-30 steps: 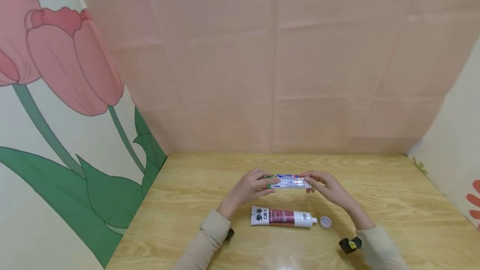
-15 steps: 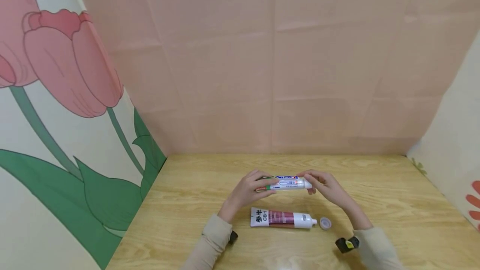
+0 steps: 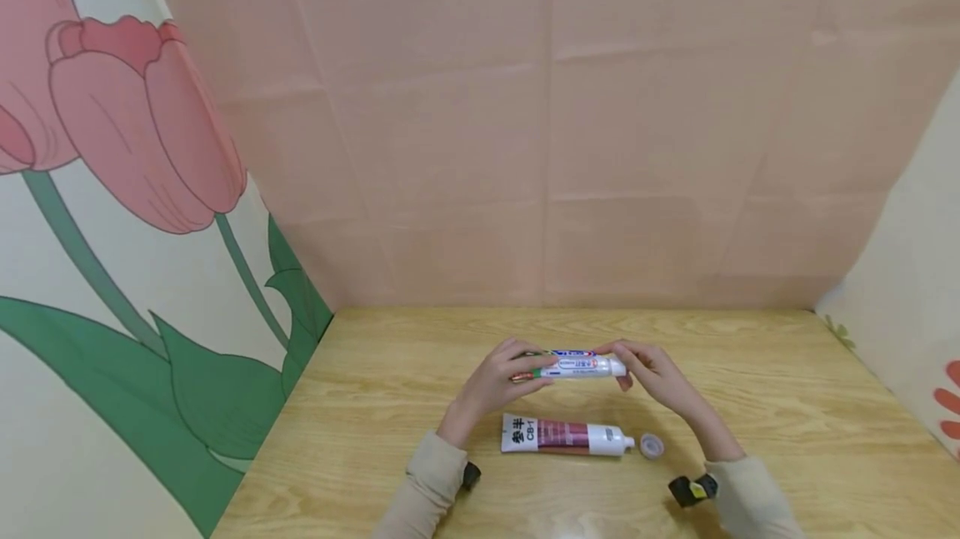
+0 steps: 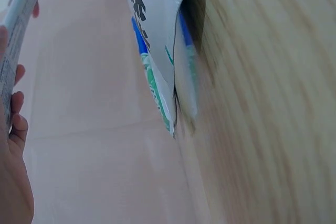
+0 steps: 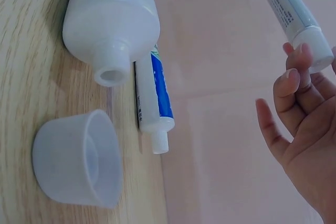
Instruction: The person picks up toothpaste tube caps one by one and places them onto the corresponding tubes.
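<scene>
My left hand (image 3: pixel 495 376) grips a slim white toothpaste tube (image 3: pixel 581 367) with a green and red tail, raised above the table and lying sideways. At its right end, my right hand (image 3: pixel 660 374) has its fingertips at the white cap (image 5: pixel 313 50). The thumb is mostly cut off in the right wrist view. Nearer the body lies a larger maroon and white toothpaste tube (image 3: pixel 564 436), its nozzle bare. A loose white cap (image 3: pixel 651 445) stands just right of that nozzle, hollow side visible. Behind, a blue, green and white tube (image 5: pixel 157 90) lies on the table.
The wooden tabletop (image 3: pixel 375 414) runs back to a creased pink cloth (image 3: pixel 450 147). A wall with painted tulips (image 3: pixel 135 122) borders the left side, and a pale wall (image 3: pixel 922 272) borders the right. Black wrist cameras (image 3: pixel 693 490) hang by the sleeves.
My right thumb and fingers have shifted slightly around the cap end, baring more of the cap. The left hand keeps its grip on the tube. Things on the table have stayed put.
</scene>
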A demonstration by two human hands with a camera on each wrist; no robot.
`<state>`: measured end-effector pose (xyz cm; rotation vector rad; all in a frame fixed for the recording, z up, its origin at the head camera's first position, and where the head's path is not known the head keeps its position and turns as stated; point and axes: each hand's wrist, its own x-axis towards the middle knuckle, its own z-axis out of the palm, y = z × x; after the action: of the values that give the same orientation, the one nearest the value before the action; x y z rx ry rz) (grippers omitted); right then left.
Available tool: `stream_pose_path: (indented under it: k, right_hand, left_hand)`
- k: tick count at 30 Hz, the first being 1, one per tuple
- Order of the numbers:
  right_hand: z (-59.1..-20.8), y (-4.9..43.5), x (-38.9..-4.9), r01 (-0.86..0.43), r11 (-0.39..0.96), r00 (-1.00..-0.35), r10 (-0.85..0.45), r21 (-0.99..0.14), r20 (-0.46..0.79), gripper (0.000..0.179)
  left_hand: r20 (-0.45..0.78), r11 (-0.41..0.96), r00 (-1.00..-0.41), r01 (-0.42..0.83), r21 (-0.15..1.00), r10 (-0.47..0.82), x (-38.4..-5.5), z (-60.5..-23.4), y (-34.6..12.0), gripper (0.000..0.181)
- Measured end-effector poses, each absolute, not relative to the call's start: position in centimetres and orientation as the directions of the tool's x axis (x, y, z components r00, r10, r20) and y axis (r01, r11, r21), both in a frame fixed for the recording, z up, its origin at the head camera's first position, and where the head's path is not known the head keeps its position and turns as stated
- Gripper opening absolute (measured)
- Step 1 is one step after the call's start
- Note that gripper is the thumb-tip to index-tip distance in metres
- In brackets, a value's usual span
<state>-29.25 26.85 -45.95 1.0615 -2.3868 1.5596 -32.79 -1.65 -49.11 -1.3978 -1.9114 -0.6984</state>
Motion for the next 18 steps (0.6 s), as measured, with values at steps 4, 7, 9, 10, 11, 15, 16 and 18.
stream_pose_path:
  k: [4,7,9,10,11,15,16,18]
  right_hand:
    - [-46.9,27.4,-30.2,-0.601,0.230,-0.744,-0.509,-0.765,0.432,0.033]
    - [-47.1,27.7,-30.4,-0.603,0.234,-0.739,-0.525,-0.763,0.423,0.031]
    - [-47.1,27.8,-30.4,-0.602,0.235,-0.735,-0.536,-0.763,0.415,0.030]
    - [-47.1,27.9,-30.3,-0.599,0.238,-0.737,-0.539,-0.764,0.409,0.030]
    - [-47.0,27.9,-30.3,-0.596,0.232,-0.734,-0.546,-0.769,0.404,0.031]
    - [-46.9,28.1,-30.2,-0.594,0.201,-0.714,-0.579,-0.779,0.394,0.041]
    - [-46.8,28.1,-30.2,-0.595,0.186,-0.704,-0.590,-0.782,0.396,0.044]
    - [-46.7,28.2,-30.2,-0.603,0.162,-0.686,-0.605,-0.782,0.404,0.047]
  left_hand:
    - [0.770,0.293,-0.218,0.955,0.042,0.600,-32.9,-49.1,-1.6,0.037]
    - [0.776,0.288,-0.216,0.956,0.047,0.593,-33.0,-49.1,-1.6,0.039]
    - [0.780,0.283,-0.219,0.958,0.055,0.587,-33.0,-49.1,-1.6,0.040]
    - [0.782,0.280,-0.218,0.958,0.059,0.584,-33.0,-49.1,-1.6,0.041]
    - [0.784,0.278,-0.221,0.958,0.064,0.580,-33.1,-49.1,-1.6,0.040]
    - [0.793,0.275,-0.222,0.959,0.072,0.567,-33.2,-49.2,-1.5,0.037]
    - [0.795,0.275,-0.221,0.959,0.071,0.565,-33.3,-49.2,-1.5,0.037]
    - [0.800,0.275,-0.220,0.959,0.071,0.558,-33.3,-49.2,-1.5,0.038]
